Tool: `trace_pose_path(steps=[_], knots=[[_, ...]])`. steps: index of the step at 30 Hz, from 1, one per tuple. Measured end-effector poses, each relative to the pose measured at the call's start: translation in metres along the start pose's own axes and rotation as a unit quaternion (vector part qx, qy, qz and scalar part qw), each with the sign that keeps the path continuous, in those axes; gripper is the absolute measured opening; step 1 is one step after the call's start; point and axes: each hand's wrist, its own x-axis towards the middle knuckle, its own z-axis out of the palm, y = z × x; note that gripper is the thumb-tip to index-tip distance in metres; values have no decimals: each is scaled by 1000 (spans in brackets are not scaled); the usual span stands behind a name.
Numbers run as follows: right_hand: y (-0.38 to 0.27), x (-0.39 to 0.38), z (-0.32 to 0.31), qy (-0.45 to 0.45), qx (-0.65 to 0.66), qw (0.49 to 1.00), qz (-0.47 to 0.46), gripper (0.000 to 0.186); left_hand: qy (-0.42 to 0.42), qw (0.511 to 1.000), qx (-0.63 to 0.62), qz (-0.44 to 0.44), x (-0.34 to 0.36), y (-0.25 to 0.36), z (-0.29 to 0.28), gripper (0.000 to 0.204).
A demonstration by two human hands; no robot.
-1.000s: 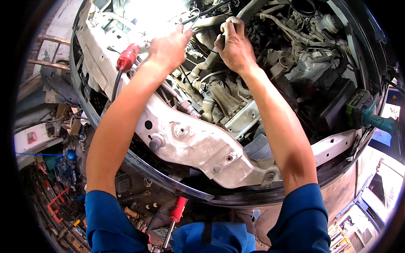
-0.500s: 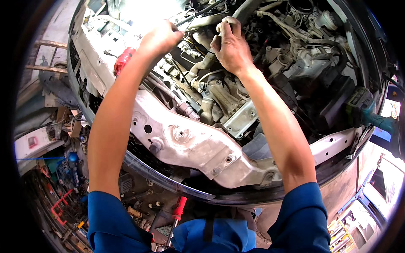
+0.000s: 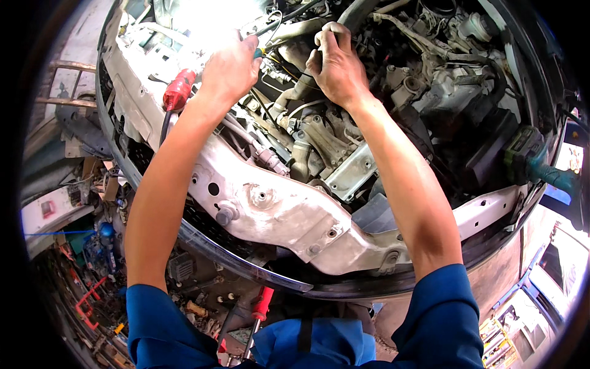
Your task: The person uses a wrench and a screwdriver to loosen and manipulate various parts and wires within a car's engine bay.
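Both my hands reach into an open engine bay, over the far part of the engine [image 3: 319, 138]. My left hand [image 3: 230, 67] is closed around a small teal-and-yellow object [image 3: 258, 53], whose end shows past the fingers; its kind is not clear. Beside it, a thin dark wire loop [image 3: 279, 24] rises. My right hand [image 3: 338, 67] has its fingers curled in by a thick grey hose [image 3: 356, 13]. What those fingertips grip is hidden. Thin wires run through the gap between the two hands.
Close to my left forearm lies a red handle [image 3: 178, 91] with a black cord. A pale metal crossmember [image 3: 276, 212] spans the bay's front. At right rests a teal-and-black cordless power tool [image 3: 541, 163]. Below are a red-handled tool [image 3: 263, 302] and floor clutter. Glare whitens the far left.
My left hand has shifted slightly and turned, and the teal-and-yellow object now shows at its fingers. More of the red handle and its cord is visible. My right hand stays in place.
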Motion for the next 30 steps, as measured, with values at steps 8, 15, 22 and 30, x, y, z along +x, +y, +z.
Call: trace_pose_path(steps=[8, 15, 22, 30], knots=[[-1, -2, -3, -16, -6, 1000, 12, 35, -18, 988, -85, -125, 4, 15, -1, 42], [1, -2, -2, 3, 2, 1000, 0, 32, 22, 998, -56, -3, -7, 4, -1, 38], [1, -4, -3, 1, 0, 1000, -5, 31, 7, 998, -43, -40, -8, 7, 0, 30], [2, -4, -4, -6, -6, 1000, -8, 30, -127, 947, -210, -206, 2, 12, -15, 53]])
